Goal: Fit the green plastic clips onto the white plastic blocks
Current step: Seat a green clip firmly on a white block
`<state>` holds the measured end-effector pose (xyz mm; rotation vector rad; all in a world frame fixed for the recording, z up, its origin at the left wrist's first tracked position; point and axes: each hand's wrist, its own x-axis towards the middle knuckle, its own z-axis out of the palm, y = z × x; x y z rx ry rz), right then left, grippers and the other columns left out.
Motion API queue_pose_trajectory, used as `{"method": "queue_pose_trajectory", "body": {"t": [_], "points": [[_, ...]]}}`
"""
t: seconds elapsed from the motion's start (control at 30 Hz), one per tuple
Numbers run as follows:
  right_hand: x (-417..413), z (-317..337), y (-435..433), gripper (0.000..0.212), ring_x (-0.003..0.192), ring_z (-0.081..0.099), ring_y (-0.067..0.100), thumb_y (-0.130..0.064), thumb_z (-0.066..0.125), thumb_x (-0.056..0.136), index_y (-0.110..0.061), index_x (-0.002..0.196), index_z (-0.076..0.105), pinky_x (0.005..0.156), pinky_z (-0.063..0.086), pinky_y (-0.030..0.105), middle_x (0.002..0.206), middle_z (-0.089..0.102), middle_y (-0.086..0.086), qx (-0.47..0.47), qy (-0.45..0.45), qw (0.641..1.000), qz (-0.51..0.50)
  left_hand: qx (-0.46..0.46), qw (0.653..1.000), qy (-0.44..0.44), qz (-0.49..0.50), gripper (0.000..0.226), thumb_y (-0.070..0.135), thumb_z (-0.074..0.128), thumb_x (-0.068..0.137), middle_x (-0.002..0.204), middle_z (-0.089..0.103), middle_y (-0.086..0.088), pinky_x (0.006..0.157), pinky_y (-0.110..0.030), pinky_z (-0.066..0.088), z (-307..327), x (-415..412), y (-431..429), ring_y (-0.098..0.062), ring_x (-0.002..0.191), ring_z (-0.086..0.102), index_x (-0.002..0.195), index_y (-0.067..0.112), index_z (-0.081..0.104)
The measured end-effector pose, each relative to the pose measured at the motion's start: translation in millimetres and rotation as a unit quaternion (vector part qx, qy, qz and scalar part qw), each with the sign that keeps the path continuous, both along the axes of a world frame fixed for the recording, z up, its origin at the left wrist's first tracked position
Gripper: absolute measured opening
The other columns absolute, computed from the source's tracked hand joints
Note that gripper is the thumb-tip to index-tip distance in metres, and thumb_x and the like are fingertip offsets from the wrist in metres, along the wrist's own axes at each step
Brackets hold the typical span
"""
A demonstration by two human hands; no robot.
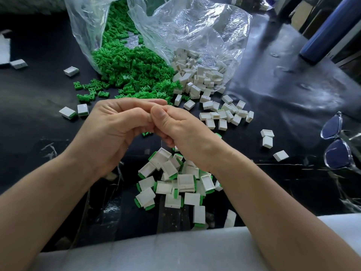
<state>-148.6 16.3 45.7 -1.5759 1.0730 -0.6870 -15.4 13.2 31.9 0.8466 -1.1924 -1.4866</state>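
My left hand (115, 126) and my right hand (181, 130) meet fingertip to fingertip above the middle of the black table. Both have their fingers curled shut. A bit of green clip (147, 133) peeks out under the left hand's fingers; whatever the right hand pinches is hidden. Loose green clips (132, 69) spill from a clear bag at the back. Beside them, white blocks (199, 77) spill from a second bag and scatter to the right. A pile of white blocks with green clips fitted (175, 182) lies under my wrists.
Clear-framed glasses (336, 139) lie at the right edge and a dark blue bottle (328, 30) at the back right. Two fitted blocks (74, 111) and stray white blocks (71, 71) sit on the left. A white foam strip (175, 249) runs along the near edge.
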Motion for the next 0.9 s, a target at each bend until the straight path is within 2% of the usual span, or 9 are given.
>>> {"method": "queue_pose_trajectory", "body": {"t": [0.1, 0.2, 0.33, 0.4, 0.5, 0.6, 0.7, 0.8, 0.9], "points": [[1.0, -1.3, -0.2, 0.028, 0.057, 0.044, -0.007, -0.025, 0.032, 0.1, -0.019, 0.103, 0.059, 0.061, 0.031, 0.015, 0.058, 0.045, -0.021, -0.004, 0.019, 1.0, -0.019, 0.004, 1.0, 0.003, 0.003, 0.025, 0.0, 0.053, 0.067, 0.081, 0.074, -0.003, 0.059, -0.022, 0.054, -1.0, -0.3, -0.3, -0.017, 0.067, 0.069, 0.064, 0.011, 0.076], [1.7, -2.3, -0.4, 0.022, 0.059, 0.038, -0.004, -0.027, 0.033, 0.1, -0.02, 0.088, 0.051, 0.061, 0.03, 0.017, 0.066, 0.039, -0.019, -0.004, 0.029, 0.999, -0.029, 0.005, 1.0, -0.005, 0.004, 0.025, -0.001, 0.056, 0.067, 0.083, 0.074, -0.002, 0.063, -0.022, 0.055, -2.1, -0.2, -0.9, -0.016, 0.071, 0.069, 0.064, 0.012, 0.076], [2.1, -4.1, -1.6, 0.022, 0.056, 0.04, -0.006, -0.026, 0.034, 0.1, -0.02, 0.096, 0.055, 0.06, 0.031, 0.015, 0.061, 0.041, -0.02, -0.004, 0.015, 0.999, -0.042, 0.003, 1.0, -0.007, 0.005, 0.027, -0.003, 0.055, 0.066, 0.084, 0.074, -0.003, 0.066, -0.024, 0.057, -3.2, 1.4, -2.3, -0.016, 0.073, 0.069, 0.066, 0.013, 0.077], [1.4, -5.0, -2.4, 0.028, 0.053, 0.043, -0.006, -0.026, 0.034, 0.1, -0.021, 0.085, 0.058, 0.059, 0.031, 0.015, 0.052, 0.045, -0.021, -0.004, 0.0, 0.999, -0.037, 0.002, 1.0, 0.004, -0.005, 0.028, -0.001, 0.051, 0.068, 0.075, 0.073, -0.008, 0.06, -0.024, 0.055, -2.2, 1.2, -1.9, -0.019, 0.065, 0.068, 0.068, 0.01, 0.076], [-1.1, -4.6, -4.9, 0.042, 0.052, 0.036, 0.003, -0.031, 0.032, 0.099, -0.017, 0.067, 0.055, 0.053, 0.028, 0.018, 0.056, 0.043, -0.009, 0.059, -0.059, 0.996, -0.028, 0.003, 1.0, 0.0, -0.018, 0.019, -0.001, 0.056, 0.069, 0.067, 0.067, -0.016, 0.059, -0.029, 0.055, -2.2, 0.6, -2.2, -0.027, 0.058, 0.064, 0.073, 0.003, 0.074], [-5.6, -5.6, -9.6, 0.051, 0.053, 0.034, 0.011, -0.042, 0.029, 0.098, -0.011, 0.067, 0.056, 0.051, 0.027, 0.023, 0.058, 0.041, 0.002, 0.126, -0.103, 0.986, -0.041, 0.022, 1.0, -0.006, -0.018, 0.014, 0.004, 0.06, 0.076, 0.067, 0.068, -0.014, 0.065, -0.036, 0.057, -3.1, 0.7, -3.2, -0.028, 0.059, 0.063, 0.082, 0.003, 0.074], [-7.9, -6.1, -12.1, 0.054, 0.049, 0.035, 0.011, -0.046, 0.027, 0.097, -0.009, 0.069, 0.055, 0.05, 0.027, 0.023, 0.056, 0.043, 0.003, 0.156, -0.125, 0.979, -0.041, 0.031, 0.999, -0.01, -0.016, 0.017, 0.007, 0.061, 0.077, 0.07, 0.071, -0.009, 0.068, -0.03, 0.057, -2.6, 1.1, -2.7, -0.022, 0.06, 0.066, 0.091, 0.004, 0.071], [-9.1, -7.2, -12.8, 0.057, 0.046, 0.037, 0.008, -0.048, 0.025, 0.097, -0.009, 0.069, 0.055, 0.048, 0.027, 0.022, 0.053, 0.047, 0.0, 0.159, -0.108, 0.981, -0.025, 0.03, 0.999, -0.01, -0.022, 0.023, 0.009, 0.055, 0.072, 0.07, 0.072, -0.009, 0.064, -0.028, 0.056, -1.9, -0.8, -1.0, -0.023, 0.059, 0.067, 0.087, 0.005, 0.073], [-12.6, -7.7, -15.3, 0.061, 0.046, 0.036, 0.009, -0.049, 0.025, 0.097, -0.007, 0.07, 0.062, 0.045, 0.03, 0.018, 0.055, 0.048, 0.005, 0.097, -0.038, 0.994, -0.04, 0.029, 0.999, -0.02, -0.003, 0.022, 0.013, 0.058, 0.069, 0.07, 0.072, -0.004, 0.061, -0.024, 0.055, -1.0, -0.4, -1.0, -0.016, 0.062, 0.067, 0.079, 0.016, 0.077]]}}
